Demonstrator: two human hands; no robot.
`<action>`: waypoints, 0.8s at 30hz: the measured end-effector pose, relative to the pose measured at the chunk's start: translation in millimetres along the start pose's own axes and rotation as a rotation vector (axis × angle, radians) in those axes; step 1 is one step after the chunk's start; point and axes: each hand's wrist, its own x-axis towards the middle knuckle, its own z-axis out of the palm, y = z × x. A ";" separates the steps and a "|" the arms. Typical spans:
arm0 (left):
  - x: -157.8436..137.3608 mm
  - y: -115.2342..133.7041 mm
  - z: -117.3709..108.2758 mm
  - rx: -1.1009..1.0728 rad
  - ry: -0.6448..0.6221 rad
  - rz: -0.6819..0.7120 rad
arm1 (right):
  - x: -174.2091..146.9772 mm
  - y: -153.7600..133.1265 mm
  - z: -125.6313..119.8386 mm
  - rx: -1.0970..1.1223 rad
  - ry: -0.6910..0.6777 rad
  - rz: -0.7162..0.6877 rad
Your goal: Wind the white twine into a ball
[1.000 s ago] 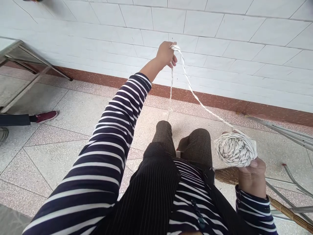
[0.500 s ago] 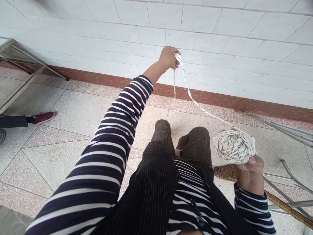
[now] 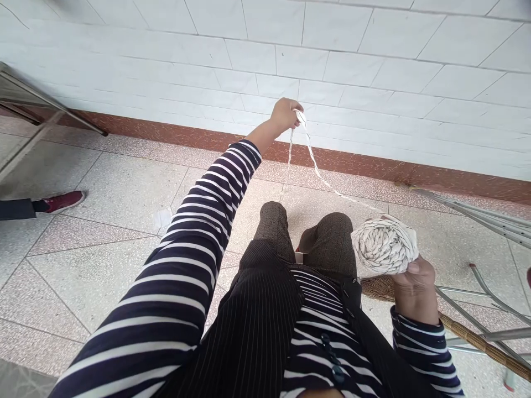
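Out in front, near the wall, my left hand (image 3: 286,114) is closed on a white twisted cord (image 3: 312,152). A thin tail of the cord hangs straight down below that hand. From the left hand the cord sags and runs down to the right, to a thick coil of wound white cord (image 3: 386,246). My right hand (image 3: 416,279) is closed round the lower right side of this coil, with the thumb pressed on its edge; most of its fingers are hidden behind it.
A white tiled wall (image 3: 265,61) with a reddish base strip stands ahead. At right are a straw broom (image 3: 483,342) and metal-tube furniture legs (image 3: 481,279). A metal-framed table (image 3: 53,97) and another person's red shoe (image 3: 64,202) are at left. White scrap (image 3: 161,219) lies on the floor.
My left hand has dropped slightly, with the cord still in it. The coil in my right hand has shifted a little left. A white scrap now shows on the floor beside my left sleeve.
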 end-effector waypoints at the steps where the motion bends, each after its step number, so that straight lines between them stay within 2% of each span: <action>1: -1.8 -4.5 1.5 0.034 -0.019 0.007 | 0.6 0.8 1.1 0.015 -0.009 0.009; 4: -11.7 -23.8 9.4 0.125 -0.135 0.017 | 1.7 4.8 5.0 0.049 -0.046 0.030; 7: -36.5 -43.2 30.3 0.138 -0.292 0.013 | 4.3 12.5 9.4 0.044 -0.074 0.047; 11: -98.2 -53.9 79.2 0.004 -0.465 0.119 | 15.5 28.4 17.5 0.067 -0.080 0.129; 13: -136.1 -54.0 104.4 -0.101 -0.510 0.175 | 23.3 36.3 23.2 0.096 -0.076 0.161; 15: -172.1 -53.7 125.0 -0.329 -0.511 0.246 | 29.7 42.8 29.1 0.136 -0.076 0.180; 17: -201.8 -54.4 139.5 -0.421 -0.444 0.281 | 32.9 47.9 33.8 0.160 -0.088 0.198; 20: -230.9 -58.4 152.9 -0.440 -0.364 0.273 | 31.4 54.8 37.6 0.155 -0.125 0.233; 24: -247.7 -66.7 162.9 -0.398 -0.321 0.206 | 24.8 62.8 40.9 0.133 -0.149 0.288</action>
